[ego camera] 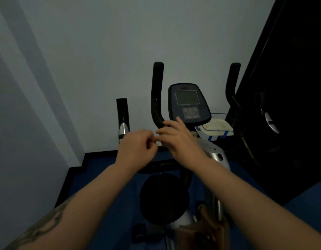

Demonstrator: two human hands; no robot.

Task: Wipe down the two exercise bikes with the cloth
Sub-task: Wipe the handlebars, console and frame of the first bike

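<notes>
Nearest to us, our two bare forearms reach forward over the exercise bike (206, 170), the left one marked with a dark tattoo (42, 226) near the lower edge of the view. Our left hand (136, 147) has its fingers curled inward, the fingertips pinched together as if on something small, though we cannot tell what, if anything, is between them. Our right hand (176, 139) lies just beside it with fingers straighter and spread, its fingertips meeting those of the left hand at the base of the black left handlebar (157, 94), which curves upright. No cloth can be made out in either hand. Behind the hands stands the bike's console (188, 103), with a dim grey screen and a block of buttons below it. To its right a pale tray with blue edging (215, 128) sits on the bike, and further right rises the second black handlebar (232, 82). Left of the hands a shorter black grip with a silver collar (122, 120) stands upright. Below our arms the round black seat (163, 197) shows above the blue floor (105, 179). A pale wall (102, 51) fills the background, and a dark panel (291, 87) closes the right side.
</notes>
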